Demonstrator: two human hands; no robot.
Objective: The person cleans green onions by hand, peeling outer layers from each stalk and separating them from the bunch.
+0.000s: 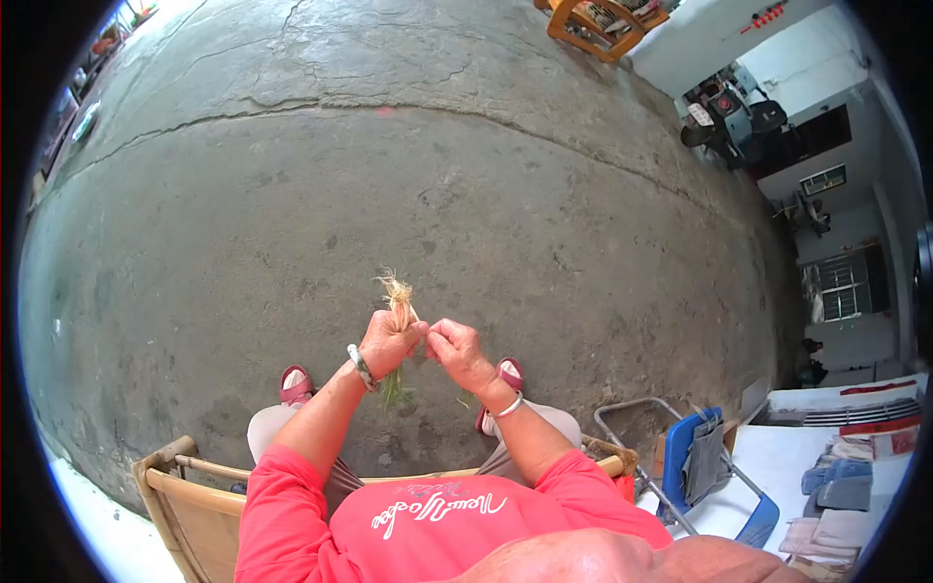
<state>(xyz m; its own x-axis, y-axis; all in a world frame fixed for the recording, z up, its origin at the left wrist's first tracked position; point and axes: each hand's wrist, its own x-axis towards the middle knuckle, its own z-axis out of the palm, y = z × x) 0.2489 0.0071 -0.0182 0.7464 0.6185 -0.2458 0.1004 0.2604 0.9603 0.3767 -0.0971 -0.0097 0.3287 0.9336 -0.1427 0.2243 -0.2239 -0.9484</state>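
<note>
1. Scallion bunch stood nearly upright in the air above the concrete floor, pale roots fanning out at the top and green leaves hanging below the fist, between the two sandalled feet
2. At the lower left corner of the view, a bamboo chair carried the seated person, its frame showing beside the coral-red sleeve
3. A red sandal rested on the floor left of the bunch
4. Left hand, with a bangle at the wrist, was closed tight around the stalks just under the roots
5. Right hand sat just beside the left one, almost touching, its fingertips pinched together at the stalks; what exactly they nipped was too small to tell
6. A light bracelet circled the right wrist, and the second red sandal showed partly behind that hand
7. Further right, a blue folding chair stood near the person, well apart from the bunch
8. Folded cloths lay on a white surface at the right edge
9. A parked scooter stood at the far upper right, by a white wall
</note>
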